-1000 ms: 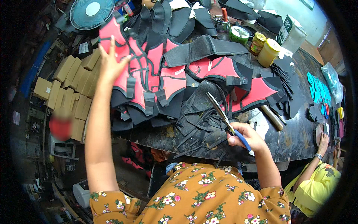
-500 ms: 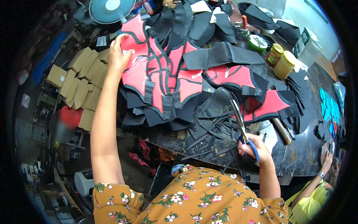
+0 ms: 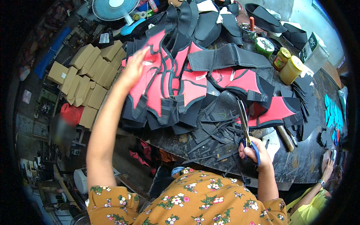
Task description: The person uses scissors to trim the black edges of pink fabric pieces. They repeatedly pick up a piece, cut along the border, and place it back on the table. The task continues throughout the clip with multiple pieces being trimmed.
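My left hand (image 3: 134, 71) is over the left side of a pile of pink pieces with black edging (image 3: 150, 93); motion smears its fingers, so I cannot tell whether they grip the top piece. In my right hand (image 3: 257, 152) is a pair of scissors (image 3: 243, 122) with blue handles. Its blades point up and away from me and stand slightly apart, over the near part of the table, touching no piece that I can make out. Dark offcut strips (image 3: 213, 137) lie scattered left of the scissors. More pink pieces (image 3: 275, 112) lie beyond and to the right.
A long black panel (image 3: 228, 58) lies across the pink pieces. Jars (image 3: 292, 69) and a green tub (image 3: 264, 47) stand at the back right. A wooden handle (image 3: 285, 138) rests right of the scissors. Boxes (image 3: 84, 71) are stacked at left. Another person's hand (image 3: 329, 169) is at far right.
My left hand has moved down and to the right; the pink piece it held up at the left now lies lower, on the pile. The scissors stay in my right hand.
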Demonstrator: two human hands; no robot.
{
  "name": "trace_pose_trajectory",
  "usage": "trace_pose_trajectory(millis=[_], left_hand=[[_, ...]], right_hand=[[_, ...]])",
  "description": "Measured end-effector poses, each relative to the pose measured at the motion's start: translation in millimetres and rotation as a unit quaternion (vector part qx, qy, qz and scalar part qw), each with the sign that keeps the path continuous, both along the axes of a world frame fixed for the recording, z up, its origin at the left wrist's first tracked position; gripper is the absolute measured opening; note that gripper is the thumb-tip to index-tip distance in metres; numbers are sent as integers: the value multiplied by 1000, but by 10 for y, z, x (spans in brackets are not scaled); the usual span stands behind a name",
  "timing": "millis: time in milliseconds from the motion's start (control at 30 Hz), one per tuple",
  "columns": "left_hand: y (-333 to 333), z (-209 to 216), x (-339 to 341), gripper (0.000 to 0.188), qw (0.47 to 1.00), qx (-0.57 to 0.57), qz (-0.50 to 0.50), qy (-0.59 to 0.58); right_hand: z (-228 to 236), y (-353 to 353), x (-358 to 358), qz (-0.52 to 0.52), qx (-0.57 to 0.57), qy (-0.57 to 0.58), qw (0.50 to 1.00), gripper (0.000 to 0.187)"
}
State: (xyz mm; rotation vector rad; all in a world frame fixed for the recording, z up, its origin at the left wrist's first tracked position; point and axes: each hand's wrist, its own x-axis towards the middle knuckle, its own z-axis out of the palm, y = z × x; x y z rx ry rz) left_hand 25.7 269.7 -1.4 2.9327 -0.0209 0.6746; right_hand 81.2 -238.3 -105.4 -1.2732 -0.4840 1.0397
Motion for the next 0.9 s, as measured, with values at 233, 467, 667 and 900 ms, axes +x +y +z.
trace_pose_trajectory(millis=[233, 467, 667, 900], left_hand=[[236, -120, -70, 51, 998, -40, 57, -5], [-29, 33, -154, 53, 994, -56, 61, -71], [-100, 222, -144, 50, 995, -29, 63, -78], [-412, 513, -59, 47, 994, 28, 79, -65]], right_hand=[[-65, -9, 15, -18, 17, -8, 1000, 34], [-74, -25, 24, -23, 26, 2, 999, 34], [-57, -33, 24, -21, 24, 12, 999, 32], [-68, -52, 15, -18, 26, 12, 999, 31]])
